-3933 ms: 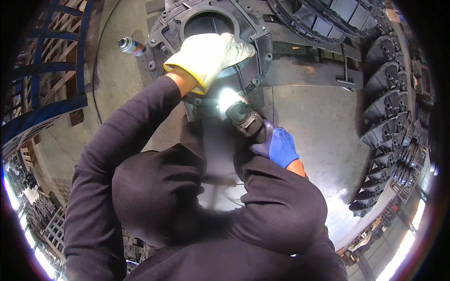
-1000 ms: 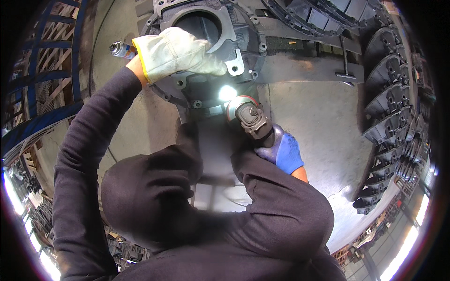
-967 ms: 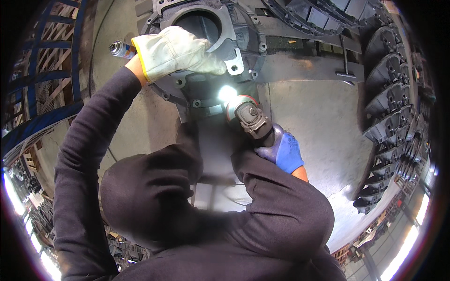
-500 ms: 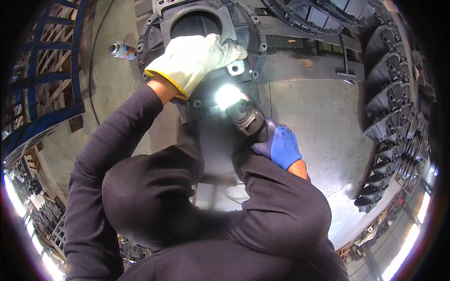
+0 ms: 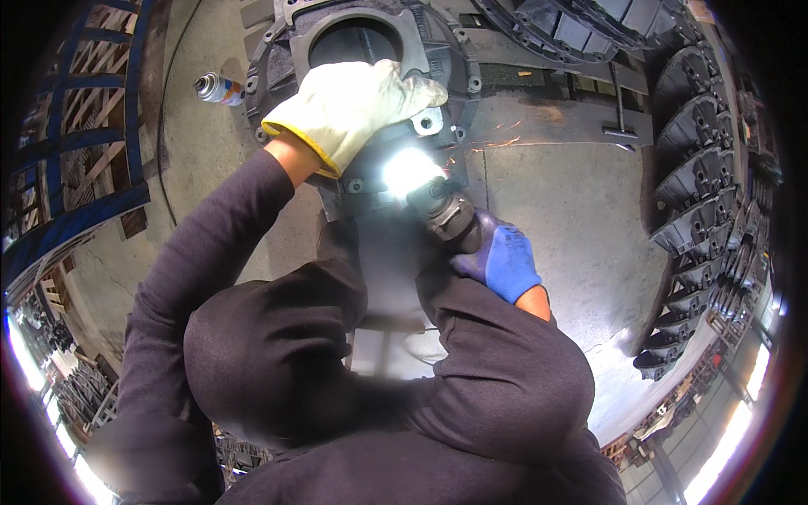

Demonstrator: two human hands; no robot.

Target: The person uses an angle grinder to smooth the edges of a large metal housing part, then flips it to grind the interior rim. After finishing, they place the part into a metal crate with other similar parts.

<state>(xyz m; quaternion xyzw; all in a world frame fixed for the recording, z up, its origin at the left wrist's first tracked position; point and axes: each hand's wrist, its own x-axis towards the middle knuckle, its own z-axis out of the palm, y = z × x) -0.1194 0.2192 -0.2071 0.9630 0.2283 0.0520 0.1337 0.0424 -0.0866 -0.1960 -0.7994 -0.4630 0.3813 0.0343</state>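
Observation:
A dark grey metal casting (image 5: 413, 40) with a round opening and bolt lugs lies in front of me. My left hand (image 5: 352, 108), in a whitish glove with a yellow cuff, grips the casting by the rim of the opening; its fingertips are partly hidden. In a blue glove, my right hand (image 5: 503, 257) is closed around an angle grinder (image 5: 449, 217). The grinder's head is at the casting's near edge, below my left hand. A bright white glare hides the disc and the spot it meets. Thin orange sparks (image 5: 501, 141) fly off to the right.
A spray can (image 5: 220, 89) lies left of the casting. Blue racking (image 5: 80, 210) stands at far left. A T-handled tool (image 5: 621, 130) is at right, near a row of dark curved castings (image 5: 697, 181). Another large round casting (image 5: 572, 34) sits at the upper right.
Sparks now show to the right of the grinder, where none showed before. The grinder and both hands stay nearly in place. A blurred dark round shape has appeared at lower left.

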